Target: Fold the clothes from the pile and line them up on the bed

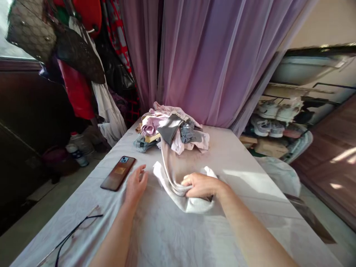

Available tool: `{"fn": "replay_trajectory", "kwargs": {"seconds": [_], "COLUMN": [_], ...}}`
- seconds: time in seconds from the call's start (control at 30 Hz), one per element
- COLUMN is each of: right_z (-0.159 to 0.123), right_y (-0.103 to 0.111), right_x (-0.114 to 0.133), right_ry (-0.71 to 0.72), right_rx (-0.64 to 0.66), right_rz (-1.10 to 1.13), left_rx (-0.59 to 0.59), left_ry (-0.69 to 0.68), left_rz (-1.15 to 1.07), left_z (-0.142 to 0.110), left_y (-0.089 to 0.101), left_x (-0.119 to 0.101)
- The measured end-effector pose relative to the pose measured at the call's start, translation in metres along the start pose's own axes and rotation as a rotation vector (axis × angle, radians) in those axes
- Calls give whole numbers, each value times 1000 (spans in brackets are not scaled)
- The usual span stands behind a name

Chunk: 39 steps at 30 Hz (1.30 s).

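A pale pink-and-white cotton garment (169, 181) stretches out alone from the mixed heap of folded-looking clothes (172, 129); the right grip (201, 186) is clamped on it, the left grip (136, 184) apart, holding nothing.

1. The left hand (136, 184) and right hand (201, 185) are bare, with slender, tapering fingers.
2. The left forearm (116, 233) and right forearm (250, 230) are bare and slim, smooth from wrist to the lower edge of the view.
3. The fingernails (143, 168) look short, but are too soft to show detail.
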State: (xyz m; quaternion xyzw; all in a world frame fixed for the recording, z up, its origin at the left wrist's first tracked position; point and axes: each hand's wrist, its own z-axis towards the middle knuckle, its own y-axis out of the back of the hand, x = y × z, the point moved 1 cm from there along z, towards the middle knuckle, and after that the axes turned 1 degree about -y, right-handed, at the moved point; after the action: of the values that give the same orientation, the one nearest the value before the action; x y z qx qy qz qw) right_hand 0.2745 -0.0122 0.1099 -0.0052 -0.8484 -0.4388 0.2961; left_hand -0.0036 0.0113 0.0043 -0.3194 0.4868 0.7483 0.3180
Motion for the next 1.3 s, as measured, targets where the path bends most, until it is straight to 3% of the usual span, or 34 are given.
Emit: {"fn": "replay_trajectory", "kwargs": {"seconds": [0.07,0.13,0.2,0.27,0.33,0.43,0.5,0.53,0.57,0.63,0.7,0.73,0.77,0.83,1.0,1.17,1.3], "right_z": [-10,-18,-24,-30,-35,-42,-48,-52,-56,-65,-72,-74,-76,-76,-74,-70,-68], "right_y": [1,4,8,11,11,3,-1,0,1,5,5,2,-3,-18,-53,-57,-53], "right_x": [-3,-10,-23,-42,-62,-87,-100,-106,-113,-132,-154,-165,-177,-196,-222,-223,-215], "right_ry": [61,78,24,-116,-291,-411,-327,-260,-201,-155,-233,-306,-383,-474,-527,-606,-583], "right_rx": [36,-78,-331,-625,-777,-690,-678,-759,-901,-1334,-1723,-1821,-1843,-1768,-1613,-1563,-1473], "right_rz": [65,140,183,131,86,230,427,542,662,858,929,935,944,963,875,586,258], "left_rx": [-3,2,8,23,52,116,157,174,188,207,216,215,212,205,203,140,49], "left_ry": [12,26,31,16,-11,-56,-83,-93,-99,-101,-102,-103,-105,-109,-93,-32,20], "left_rz": [7,15,25,26,21,22,29,33,36,48,68,81,95,124,172,182,167], "left_z": [0,0,1,1,1,-1,-4,-5,-6,-6,-6,-5,-5,-4,-3,-2,5], "left_y": [1,3,4,5,6,8,10,11,12,12,11,10,10,8,6,5,7], "left_x": [-1,-2,-3,-6,-11,-21,-27,-30,-31,-32,-31,-29,-27,-24,-19,-15,-13]}}
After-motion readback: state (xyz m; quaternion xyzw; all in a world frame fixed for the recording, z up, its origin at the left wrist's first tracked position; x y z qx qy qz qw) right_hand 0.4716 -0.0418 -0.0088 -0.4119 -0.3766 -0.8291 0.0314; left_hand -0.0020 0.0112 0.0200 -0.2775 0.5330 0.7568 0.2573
